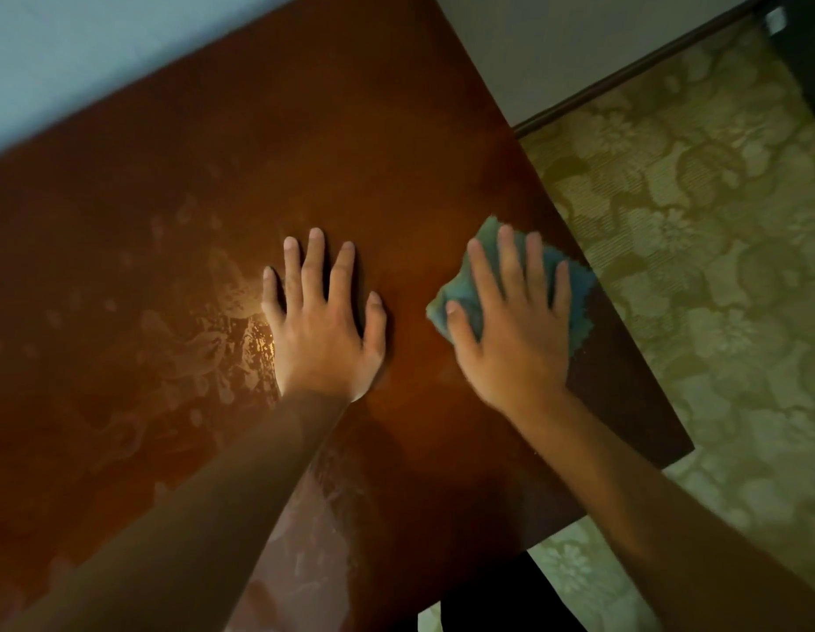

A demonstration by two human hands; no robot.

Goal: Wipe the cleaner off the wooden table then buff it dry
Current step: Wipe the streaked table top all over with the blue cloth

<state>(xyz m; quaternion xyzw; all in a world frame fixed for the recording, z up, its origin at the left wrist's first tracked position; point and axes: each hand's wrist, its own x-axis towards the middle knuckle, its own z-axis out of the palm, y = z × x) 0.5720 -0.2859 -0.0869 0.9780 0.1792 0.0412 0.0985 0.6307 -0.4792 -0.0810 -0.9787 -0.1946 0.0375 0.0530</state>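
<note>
A dark reddish wooden table (351,130) fills most of the view. Whitish streaks and blotches of cleaner (205,339) cover its left and near parts, with a bright glare spot beside my left hand. My left hand (323,326) lies flat on the wood, fingers spread, holding nothing. My right hand (515,326) presses flat on a crumpled blue-green cloth (574,289) near the table's right edge. The cloth shows between and around my fingers.
The table's right edge runs diagonally past my right hand, and its near right corner (684,449) juts over a pale floral carpet (716,266). A light wall with a dark skirting board (624,75) lies beyond. A dark object (807,52) stands at the top right.
</note>
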